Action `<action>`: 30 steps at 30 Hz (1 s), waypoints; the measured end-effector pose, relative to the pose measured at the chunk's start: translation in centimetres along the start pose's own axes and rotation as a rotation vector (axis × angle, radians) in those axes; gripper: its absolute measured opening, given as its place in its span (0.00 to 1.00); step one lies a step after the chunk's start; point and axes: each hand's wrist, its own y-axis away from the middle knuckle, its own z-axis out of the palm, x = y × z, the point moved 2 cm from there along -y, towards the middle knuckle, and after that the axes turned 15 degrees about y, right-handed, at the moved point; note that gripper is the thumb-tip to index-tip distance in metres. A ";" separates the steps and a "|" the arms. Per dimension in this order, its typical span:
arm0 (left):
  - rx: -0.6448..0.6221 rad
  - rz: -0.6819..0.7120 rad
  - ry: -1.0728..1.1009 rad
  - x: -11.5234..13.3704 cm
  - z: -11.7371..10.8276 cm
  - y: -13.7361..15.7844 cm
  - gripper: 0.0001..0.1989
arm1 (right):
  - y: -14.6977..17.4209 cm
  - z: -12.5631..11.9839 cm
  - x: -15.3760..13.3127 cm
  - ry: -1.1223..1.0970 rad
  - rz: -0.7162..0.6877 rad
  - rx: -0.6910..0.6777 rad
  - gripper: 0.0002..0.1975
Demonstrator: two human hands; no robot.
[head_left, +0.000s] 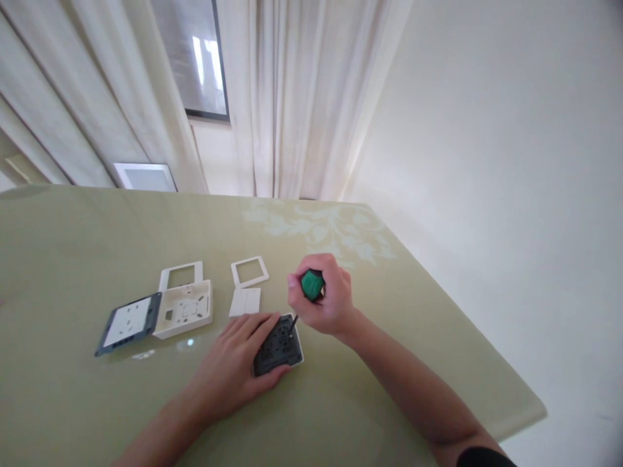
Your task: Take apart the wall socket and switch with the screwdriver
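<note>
My right hand [331,298] is wrapped round the green handle of a screwdriver [312,284], held upright over the table. The screwdriver's dark shaft slants down to a wall switch panel [278,353], reaching the right part of its face. That panel has a dark grey, detailed face with a white edge. My left hand [238,360] grips the panel from the left, fingers over its top side and thumb along its lower edge. Part of the panel is hidden under this hand.
Beyond my left hand lie a white cover plate [246,302] and a white frame [265,275]. Farther left are a white back box [202,305], another white frame [200,271] and a grey-edged panel [127,322]. The table [389,389] ends at the right near a wall; curtains [306,97] hang behind.
</note>
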 end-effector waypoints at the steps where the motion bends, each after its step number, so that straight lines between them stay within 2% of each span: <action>1: 0.003 -0.003 -0.001 0.0 0.0 0.0 0.34 | 0.0 0.0 0.3 -0.007 0.015 -0.004 0.08; 6: 0.005 0.001 -0.001 0.1 -0.2 0.1 0.35 | 0.1 0.2 0.9 -0.013 0.050 -0.046 0.08; 12: 0.006 -0.027 0.016 0.0 0.0 0.4 0.36 | 0.6 0.6 1.3 -0.023 0.088 -0.033 0.09; 15: 0.014 -0.031 0.025 -0.1 0.1 0.5 0.36 | 0.5 0.6 1.3 -0.135 0.007 -0.045 0.11; 18: 0.024 -0.027 0.044 0.0 0.1 0.5 0.35 | 0.0 -0.1 1.2 -0.268 -0.168 -0.170 0.11; 21: 0.023 -0.021 0.059 0.2 0.0 0.3 0.35 | -1.0 -1.5 0.9 -0.177 -0.277 -0.324 0.09; 23: 0.016 -0.019 0.066 0.3 -0.1 0.2 0.36 | -1.7 -2.6 0.6 0.006 -0.284 -0.376 0.06; 25: 0.019 -0.018 0.068 0.3 -0.1 0.3 0.36 | -2.3 -3.6 0.3 0.150 -0.247 -0.431 0.09; 27: 0.023 -0.023 0.070 0.1 -0.1 0.4 0.37 | -2.9 -4.3 -0.1 0.152 -0.233 -0.525 0.09; 30: 0.008 -0.039 0.085 -0.1 0.0 0.6 0.36 | -3.3 -4.7 -0.6 0.002 -0.270 -0.660 0.05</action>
